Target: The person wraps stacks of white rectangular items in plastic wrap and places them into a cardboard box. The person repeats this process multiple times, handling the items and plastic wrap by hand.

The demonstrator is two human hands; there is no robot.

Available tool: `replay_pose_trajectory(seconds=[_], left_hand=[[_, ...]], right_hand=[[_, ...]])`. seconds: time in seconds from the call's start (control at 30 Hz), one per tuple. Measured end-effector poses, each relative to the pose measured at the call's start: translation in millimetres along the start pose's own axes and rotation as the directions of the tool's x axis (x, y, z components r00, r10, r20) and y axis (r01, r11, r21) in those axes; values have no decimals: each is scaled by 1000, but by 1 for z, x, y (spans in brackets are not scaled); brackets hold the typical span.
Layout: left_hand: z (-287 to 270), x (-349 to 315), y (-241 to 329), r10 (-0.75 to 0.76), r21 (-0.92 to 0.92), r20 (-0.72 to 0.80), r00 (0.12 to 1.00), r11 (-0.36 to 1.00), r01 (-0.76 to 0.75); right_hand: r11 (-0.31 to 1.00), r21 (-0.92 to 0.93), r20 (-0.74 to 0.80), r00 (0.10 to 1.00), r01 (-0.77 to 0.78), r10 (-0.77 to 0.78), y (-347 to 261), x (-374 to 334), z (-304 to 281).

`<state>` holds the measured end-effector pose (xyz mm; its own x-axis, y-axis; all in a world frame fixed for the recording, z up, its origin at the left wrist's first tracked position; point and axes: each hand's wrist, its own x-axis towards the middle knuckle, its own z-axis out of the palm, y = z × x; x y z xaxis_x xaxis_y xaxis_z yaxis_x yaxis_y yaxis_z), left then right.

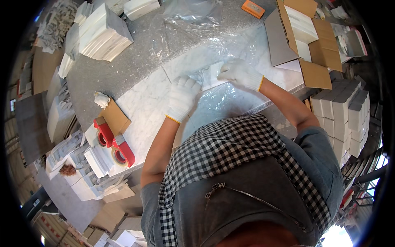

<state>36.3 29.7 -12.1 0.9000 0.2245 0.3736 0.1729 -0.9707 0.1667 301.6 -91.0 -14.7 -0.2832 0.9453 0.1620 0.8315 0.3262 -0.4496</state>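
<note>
On a marble slab (144, 92), a small flat white tile (213, 78) lies between my two hands, with clear plastic film (216, 99) around it. My left hand (184, 96), in a white knit glove with a yellow cuff, has curled fingers at the tile's left end. At the right end my right hand (242, 74), gloved alike, is closed with thumb and fingers pinched at the tile's edge and film. The fingertips of both hands are partly hidden, and how much is tile and how much film in each grip is hard to see.
Right stands an open cardboard box (322, 45) with white tiles; an orange packet (252, 8) lies beyond. Two red tape dispensers (123, 151) and a cardboard piece (113, 117) sit left. White tile stacks (105, 35) rise far left. Crumpled plastic (193, 12) lies behind; stacked blocks (339, 111) stand right.
</note>
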Motion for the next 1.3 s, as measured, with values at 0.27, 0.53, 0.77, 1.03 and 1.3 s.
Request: replay_pose_trajectory(seconds=[0.27,0.53,0.77,1.03,1.3], left_hand=[[-3,-1,8,-10,-23,-48,999,1000,9],[1,-6,9,8,-3,-79,997,1000,-9],[-19,12,30,-37,-91,-37,999,995,33],[24,39,62,-204,25,-8,979,979,204],[45,14,72,-304,-46,92,948,950,309]], right_hand=[[997,20,-72,995,71,-69,-3,-13,1],[993,-20,-114,986,119,-121,-4,-20,7],[987,-27,-126,979,160,-163,-8,-23,3],[988,-25,-72,985,155,-156,-12,-25,-5],[969,25,-372,897,-246,237,-7,80,-38]])
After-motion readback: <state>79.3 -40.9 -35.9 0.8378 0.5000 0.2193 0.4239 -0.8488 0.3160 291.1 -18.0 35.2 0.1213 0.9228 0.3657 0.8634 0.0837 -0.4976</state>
